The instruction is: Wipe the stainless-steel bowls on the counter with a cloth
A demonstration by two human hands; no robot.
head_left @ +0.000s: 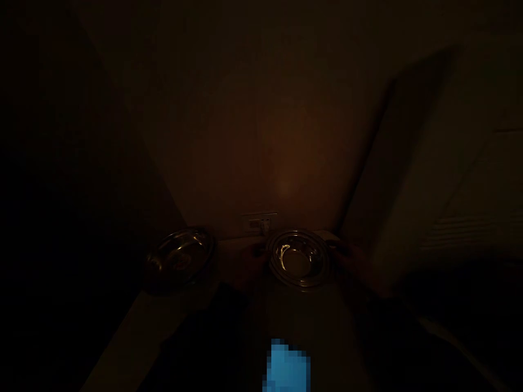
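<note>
The scene is very dark. A shiny steel bowl (299, 259) sits at the centre, near a wall. My left hand (250, 261) rests at its left rim and my right hand (354, 261) at its right rim, both seeming to grip the bowl, though the fingers are barely visible. A second steel bowl (182, 257) stands to the left, untouched.
Both bowls are on a pale counter (134, 326) running along the wall. A wall socket (259, 222) sits just behind the bowls. A pale panel or door (457, 190) rises on the right. A blurred blue patch (287, 367) lies at the bottom centre.
</note>
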